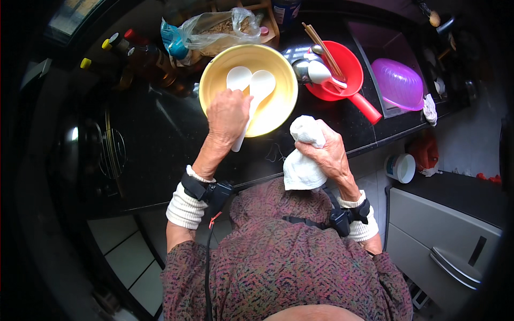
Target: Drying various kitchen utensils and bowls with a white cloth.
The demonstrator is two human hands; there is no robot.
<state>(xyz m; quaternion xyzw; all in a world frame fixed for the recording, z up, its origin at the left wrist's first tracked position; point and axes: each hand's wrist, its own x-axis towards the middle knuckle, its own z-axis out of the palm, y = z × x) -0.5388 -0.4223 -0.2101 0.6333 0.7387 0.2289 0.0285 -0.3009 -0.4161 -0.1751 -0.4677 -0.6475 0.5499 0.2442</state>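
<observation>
My left hand is over the near left part of a yellow bowl, its fingers curled at the handle of a white rice paddle. Beside it a second white paddle lies in the bowl, its handle reaching out over the near rim. The fingertips are partly hidden, so whether they grip a handle is unclear. My right hand is closed around a bunched white cloth just above the counter's front edge. A red long-handled strainer or ladle holds chopsticks and several spoons.
A purple plastic basket stands in the sink at right. Bottles stand at back left, near a clear plastic bag. A white tub lies on the lower cabinet at right. The black counter has a front edge.
</observation>
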